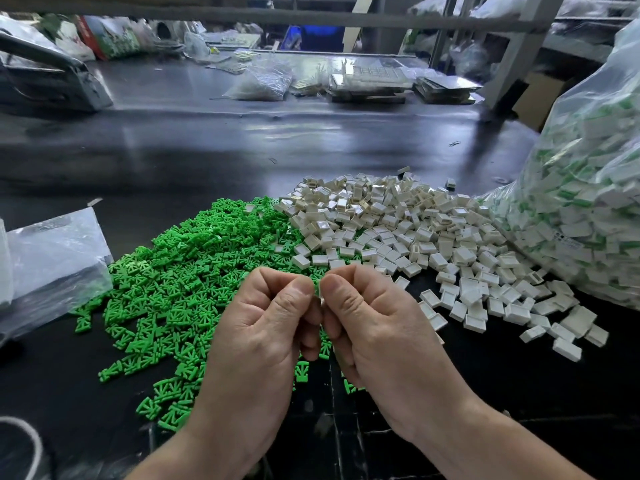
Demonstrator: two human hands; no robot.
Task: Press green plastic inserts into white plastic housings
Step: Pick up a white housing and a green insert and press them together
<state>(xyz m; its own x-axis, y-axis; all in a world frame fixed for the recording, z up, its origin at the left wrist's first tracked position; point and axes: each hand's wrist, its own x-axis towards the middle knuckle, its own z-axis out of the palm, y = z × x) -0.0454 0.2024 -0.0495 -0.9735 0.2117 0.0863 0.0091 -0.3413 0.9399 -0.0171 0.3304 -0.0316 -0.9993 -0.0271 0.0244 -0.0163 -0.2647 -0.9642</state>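
1. The left hand (273,327) and right hand (374,327) meet knuckle to knuckle above the near edge of the dark table (242,150). Both have fingers curled and thumbs pressed toward each other, pinching a small part (320,295) between them. Only a pale sliver of it shows, so which hand holds the insert and which the housing cannot be told.
2. The loose green inserts (180,271) lie in a wide heap to the left of the hands. The white housings (398,230) are heaped to the right, and the two piles touch along their shared edge.
3. A large clear bag (588,209) at the far right holds white-and-green pieces, probably finished ones. A flatter plastic bag (52,258) lies at the left.
4. Judged from their look, both parts are light, rigid moulded plastic — smooth enough to slip or flick away if squeezed off-centre.
5. The housing is likely best held by its outer side walls, open face toward the insert. The insert's thin ribs look easiest to bend, so pressure belongs on its broad flat back — square and even.
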